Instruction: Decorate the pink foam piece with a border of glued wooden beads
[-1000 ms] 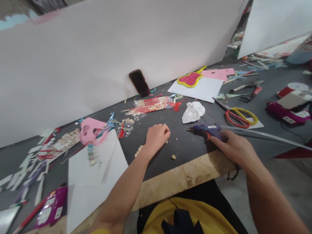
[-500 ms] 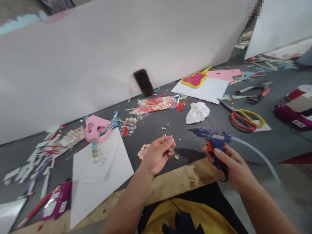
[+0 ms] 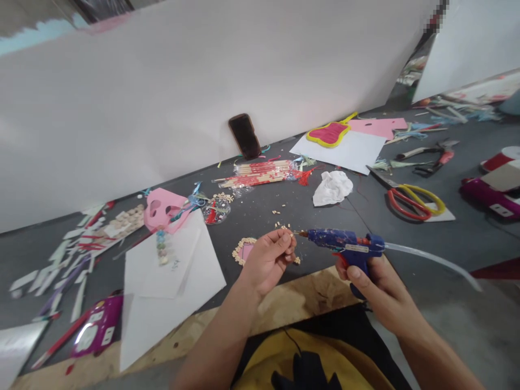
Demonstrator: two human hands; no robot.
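Observation:
My right hand is wrapped round the handle of a blue hot glue gun, a finger on its orange trigger. A clear glue stick sticks out of the gun's back. The nozzle points left and is right at the fingertips of my left hand. That hand pinches a small pale wooden bead, mostly covered by the fingers. Beside my left hand lies a pink piece edged with similar beads, partly hidden behind the hand. Several loose beads are scattered just beyond it.
Scissors and pliers lie on the right. A crumpled white cloth, packaged sticks and a leaning phone are farther back. White sheets and a purple device are on the left. The table's wooden edge runs close to me.
My right hand has brought the glue gun left and down, so its nozzle now meets my left fingertips. The left hand keeps its pinch and has barely moved.

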